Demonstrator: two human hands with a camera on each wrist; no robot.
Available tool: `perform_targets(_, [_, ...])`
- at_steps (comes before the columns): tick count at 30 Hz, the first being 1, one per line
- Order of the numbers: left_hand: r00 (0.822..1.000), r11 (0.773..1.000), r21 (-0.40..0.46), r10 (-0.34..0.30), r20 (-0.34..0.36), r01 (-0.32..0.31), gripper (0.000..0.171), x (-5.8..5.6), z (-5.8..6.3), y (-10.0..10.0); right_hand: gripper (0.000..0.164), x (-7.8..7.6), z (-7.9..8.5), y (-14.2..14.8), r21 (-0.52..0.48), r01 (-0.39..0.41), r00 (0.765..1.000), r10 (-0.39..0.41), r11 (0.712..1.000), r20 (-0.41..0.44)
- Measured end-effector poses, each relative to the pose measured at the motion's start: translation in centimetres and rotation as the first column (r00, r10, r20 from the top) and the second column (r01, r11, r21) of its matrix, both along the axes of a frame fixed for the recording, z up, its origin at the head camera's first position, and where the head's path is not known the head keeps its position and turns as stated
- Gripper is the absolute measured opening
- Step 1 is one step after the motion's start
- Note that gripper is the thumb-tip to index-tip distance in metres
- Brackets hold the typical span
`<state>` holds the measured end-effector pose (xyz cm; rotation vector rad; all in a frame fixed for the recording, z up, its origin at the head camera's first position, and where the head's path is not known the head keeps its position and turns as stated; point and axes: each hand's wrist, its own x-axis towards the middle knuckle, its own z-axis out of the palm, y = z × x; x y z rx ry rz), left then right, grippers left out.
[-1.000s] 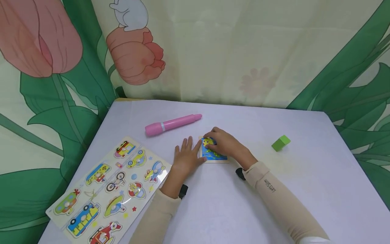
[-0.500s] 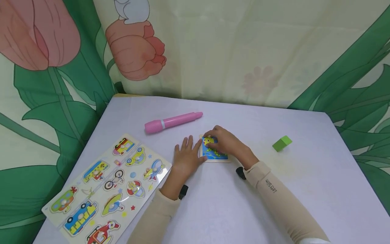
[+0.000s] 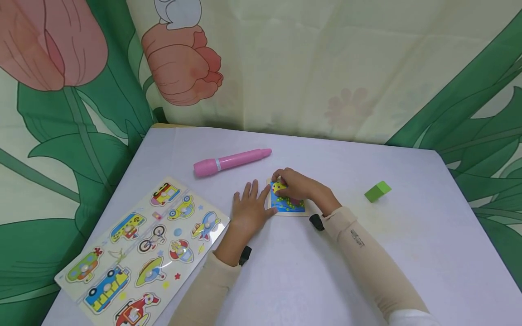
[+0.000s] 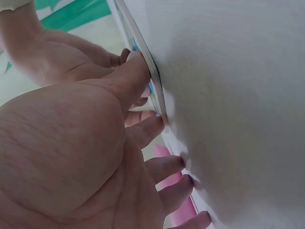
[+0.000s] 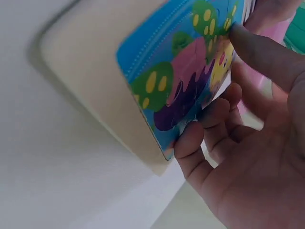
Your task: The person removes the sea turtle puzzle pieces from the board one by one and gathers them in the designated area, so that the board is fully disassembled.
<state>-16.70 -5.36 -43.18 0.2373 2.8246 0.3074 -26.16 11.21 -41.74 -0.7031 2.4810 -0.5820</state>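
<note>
- The small picture puzzle [image 3: 287, 207] lies on the table [image 3: 285, 271], which wears a white cover; we see a pale wooden rim around a blue picture with a yellow-headed creature.
- The left hand [image 3: 248, 212] is at the left side of the puzzle. Its fingers are spread and almost straight; the thumb and the forefinger touch the rim, the other fingers rest on the table, and we do not see them curl around anything.
- The right hand [image 3: 299, 184] is bent over the puzzle. We see its fingers curled and its thumb set opposite, so that together they grip the picture part; how firmly, we cannot tell. In the right wrist view, the picture shows also pink, purple and spotted green areas.
- Beyond the puzzle and to its left, we find a pink pen-shaped thing [image 3: 232, 162], which lies slanted.
- Farther to the left of the puzzle, and nearer to the person, we have a big puzzle board [image 3: 171, 268] with many vehicle pictures.
- To the right of the puzzle, well apart from it, we notice a green block [image 3: 377, 191].
- Behind the puzzle, past the far table edge, we see a curtain [image 3: 285, 68] with printed flowers.
</note>
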Motion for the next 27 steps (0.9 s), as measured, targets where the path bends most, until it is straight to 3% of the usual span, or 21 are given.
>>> perform_targets(5, [1.000, 1.000, 0.007, -0.001, -0.006, 0.001, 0.075, 0.00, 0.04, 0.06, 0.031, 0.15, -0.03, -0.07, 0.004, -0.022, 1.000, 0.022, 1.000, 0.019])
perform_targets(19, [1.000, 1.000, -0.027, -0.004, 0.008, 0.004, 0.074, 0.18, 0.32, 0.28, 0.036, 0.19, 0.14, 0.16, 0.009, -0.054, 0.996, 0.054, 0.999, -0.071])
perform_targets(27, [1.000, 0.999, -0.050, -0.013, 0.008, 0.013, 0.074, 0.08, 0.10, 0.25, 0.038, -0.27, 0.26, 0.16, 0.031, -0.060, 0.997, 0.061, 0.998, -0.039])
